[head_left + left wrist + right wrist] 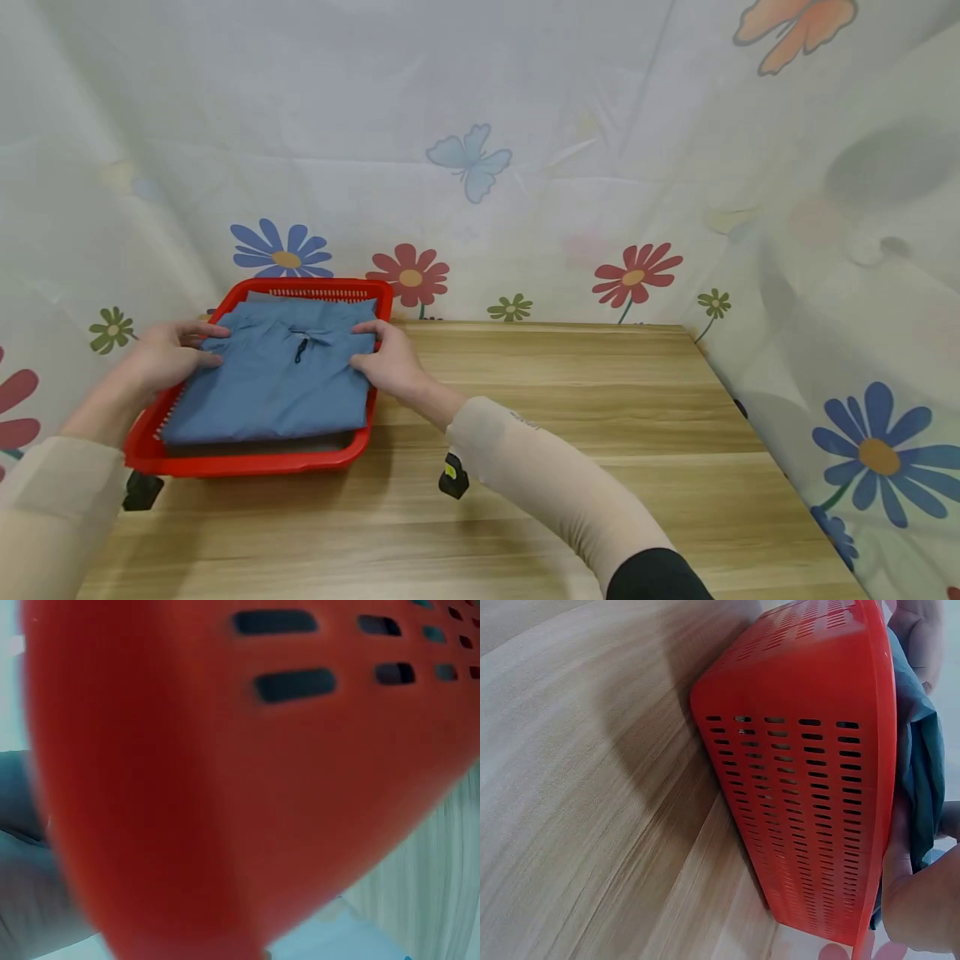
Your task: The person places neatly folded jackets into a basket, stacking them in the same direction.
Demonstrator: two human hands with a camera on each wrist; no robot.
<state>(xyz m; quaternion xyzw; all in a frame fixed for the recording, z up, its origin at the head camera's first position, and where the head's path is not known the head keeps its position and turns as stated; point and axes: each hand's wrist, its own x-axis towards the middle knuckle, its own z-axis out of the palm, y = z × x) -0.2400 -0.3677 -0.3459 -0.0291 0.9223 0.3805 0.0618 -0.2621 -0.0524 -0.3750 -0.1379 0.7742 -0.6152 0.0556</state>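
A folded blue jacket (273, 383), with a small black pull at its collar, lies in the red plastic basket (247, 465). My left hand (165, 354) holds the jacket's left edge, thumb and fingers over the cloth. At the opposite edge, my right hand (390, 358) pinches the fabric. In the right wrist view the jacket (922, 765) bulges above the basket's rim, and the thumb of my right hand (922, 900) shows between rim and cloth. The slotted basket wall (300, 772) fills most of the left wrist view and hides much of the left hand there.
The basket stands on the left of a wooden table (585, 400). Behind and to the right hangs a white sheet (555, 208) printed with flowers and butterflies. A small black device (453, 477) hangs below my right wrist.
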